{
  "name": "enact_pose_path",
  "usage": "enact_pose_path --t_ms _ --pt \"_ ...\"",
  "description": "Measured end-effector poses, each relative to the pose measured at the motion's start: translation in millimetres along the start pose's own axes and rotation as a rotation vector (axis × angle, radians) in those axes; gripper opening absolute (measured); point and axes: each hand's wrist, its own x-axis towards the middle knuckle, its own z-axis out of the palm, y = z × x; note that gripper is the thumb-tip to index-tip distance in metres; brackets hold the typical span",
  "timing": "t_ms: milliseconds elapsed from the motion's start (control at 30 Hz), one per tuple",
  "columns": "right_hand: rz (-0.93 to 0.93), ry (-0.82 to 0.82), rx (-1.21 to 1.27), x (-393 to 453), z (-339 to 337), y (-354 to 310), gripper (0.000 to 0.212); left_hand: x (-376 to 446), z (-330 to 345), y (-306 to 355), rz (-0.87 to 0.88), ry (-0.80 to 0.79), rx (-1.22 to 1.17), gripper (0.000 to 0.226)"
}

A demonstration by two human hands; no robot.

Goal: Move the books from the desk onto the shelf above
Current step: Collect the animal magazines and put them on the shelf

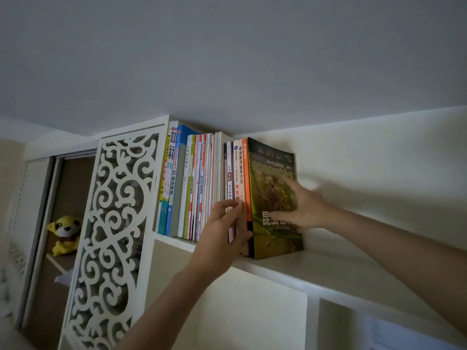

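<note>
My left hand (225, 223) pinches thin paperback spines (236, 193); right hand (300, 205) flat on the insect encyclopedia (273, 198) cover: floppy, light, support both ends

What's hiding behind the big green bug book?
An orange-spined book stands right behind the green insect book, then more upright books. Their covers are hidden. The right hand presses flat on the green cover.
</note>
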Motion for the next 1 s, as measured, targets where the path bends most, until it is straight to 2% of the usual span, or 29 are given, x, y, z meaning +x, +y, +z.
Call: enact_pose_path --t_ms 67,100,300,500,567,633,700,733,800,867,933,1000 --pt "0.013 -0.157 0.11 -14.7 5.0 -17.6 0.105 -4.0 -2.7 -8.9 0.061 -0.051 0.035 0.073" --pt "0.008 -0.18 0.114 -19.8 8.4 -22.7 0.106 -5.3 -4.2 -10.9 0.071 -0.065 0.074 0.077" --pt "-0.069 -0.034 -0.043 -9.1 30.6 -14.9 0.121 2.9 1.6 -6.7 0.156 -0.015 0.31 0.075" --pt "-0.081 -0.012 0.024 -8.9 37.4 -7.5 0.116 -0.3 -2.0 -11.1 0.141 -0.031 0.258 0.084" --pt "-0.059 0.004 0.042 -11.9 38.6 -8.8 0.114 -0.7 -5.8 -3.8 0.085 -0.043 0.234 0.085" --pt "-0.008 -0.057 0.018 -12.8 35.7 -9.1 0.11 -1.5 -13.5 6.2 -0.029 -0.104 0.199 0.086" --pt "0.02 -0.147 -0.01 -21.4 29.2 -11.2 0.101 -4.9 -23.9 15.5 -0.082 -0.147 0.17 0.077" --pt "-0.008 -0.161 -0.041 -29.2 24.0 -12.8 0.09 -7.4 -28.9 20.7 -0.047 -0.119 0.179 0.066" --pt "-0.131 -0.077 -0.133 -68.8 11.6 -12.7 0.055 -26.6 -31.5 37.1 0.092 -0.037 0.217 0.042" --pt "-0.299 0.094 -0.237 -119.3 4.4 -8.1 0.033 -60.6 -26.5 58.0 0.196 -0.04 0.209 0.025" --pt "-0.503 0.243 -0.363 -184.9 7.5 9.1 0.029 -104.3 -13.6 83.4 0.229 -0.212 0.156 0.018" --pt "-0.625 0.229 -0.525 -250.3 27.1 41.9 0.025 -151.2 6.9 103.5 0.221 -0.472 0.103 0.016"
